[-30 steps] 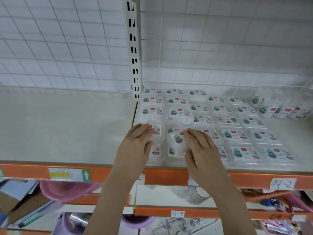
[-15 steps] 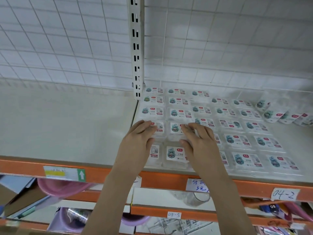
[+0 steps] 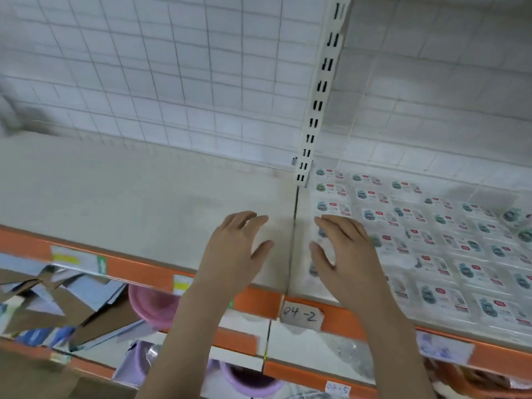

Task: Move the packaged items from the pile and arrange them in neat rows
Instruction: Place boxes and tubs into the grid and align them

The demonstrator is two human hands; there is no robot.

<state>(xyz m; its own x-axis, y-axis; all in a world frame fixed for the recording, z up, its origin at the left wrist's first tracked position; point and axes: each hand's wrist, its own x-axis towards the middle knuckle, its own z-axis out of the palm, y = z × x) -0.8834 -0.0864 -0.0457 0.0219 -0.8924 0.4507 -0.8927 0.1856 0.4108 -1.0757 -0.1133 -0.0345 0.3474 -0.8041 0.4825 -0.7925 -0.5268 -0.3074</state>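
Both hands are held flat, palms down, fingers straight and slightly spread, grasping nothing. The left hand (image 3: 236, 251) is above the bare cream shelf board (image 3: 115, 197), left of the dark seam (image 3: 293, 240) between the two boards. The right hand (image 3: 344, 260) is just right of that seam, over the nearest column of small clear-wrapped packaged items with white printed labels (image 3: 431, 240); whether its fingers touch them cannot be told. The items lie flat in rows that extend right of and beyond the right hand. A few loose ones (image 3: 518, 223) lie at the far right. A white slotted metal upright (image 3: 316, 110) rises beyond the hands against a white wire grid panel (image 3: 144, 82). Below the wrists runs the orange shelf edge (image 3: 259, 300) with a handwritten tag "04-2" (image 3: 300, 313).
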